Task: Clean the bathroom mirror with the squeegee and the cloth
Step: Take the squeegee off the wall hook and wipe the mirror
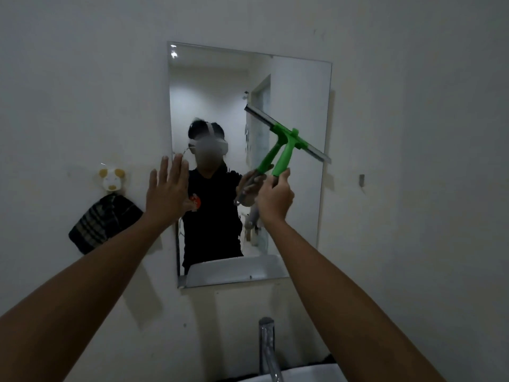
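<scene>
A frameless rectangular mirror (292, 86) hangs on the white wall ahead. My right hand (275, 198) grips the green handle of a squeegee (286, 143), whose metal blade lies slanted against the right half of the glass, upper end to the left. My left hand (168, 186) is flat and open, fingers spread, resting at the mirror's left edge. A dark checked cloth (102, 224) hangs from a hook on the wall to the left of the mirror, below my left hand.
An animal-shaped hook (111, 179) holds the cloth. A chrome tap (268, 348) and the rim of a white basin (308, 374) sit below the mirror. A small metal bracket (362, 180) sticks out of the wall on the right.
</scene>
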